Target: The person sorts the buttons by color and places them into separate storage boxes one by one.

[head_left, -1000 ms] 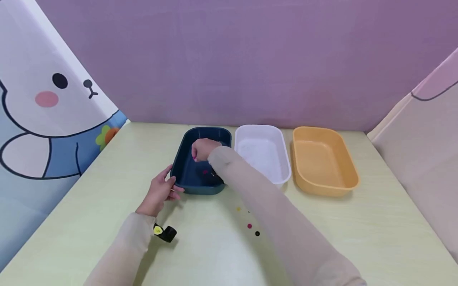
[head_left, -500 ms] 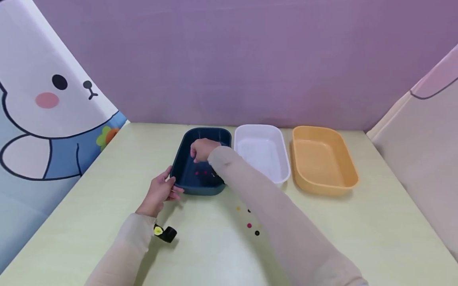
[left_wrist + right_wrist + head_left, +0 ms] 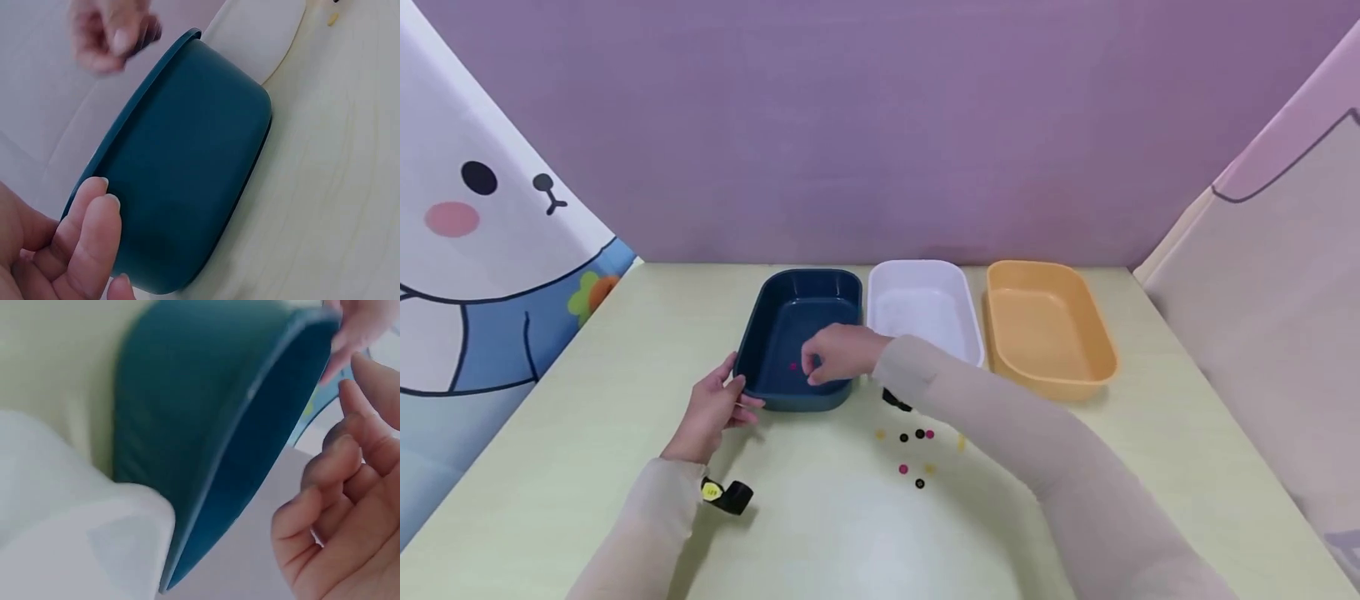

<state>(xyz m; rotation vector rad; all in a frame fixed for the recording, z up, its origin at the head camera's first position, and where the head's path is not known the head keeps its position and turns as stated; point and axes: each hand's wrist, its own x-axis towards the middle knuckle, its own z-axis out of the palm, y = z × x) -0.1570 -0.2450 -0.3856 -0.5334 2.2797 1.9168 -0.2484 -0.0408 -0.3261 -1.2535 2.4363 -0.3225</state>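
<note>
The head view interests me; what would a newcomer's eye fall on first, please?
Likely the dark blue tray, white tray and orange tray, left to right. The left hand touches the blue one's near-left corner while the right hand hovers over that tray. Small colored pieces lie before the trays.

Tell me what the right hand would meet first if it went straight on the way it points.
Probably the left wall of the dark blue tray: the right hand points left across the tray, though it may pass above, as its height is unclear.
</note>
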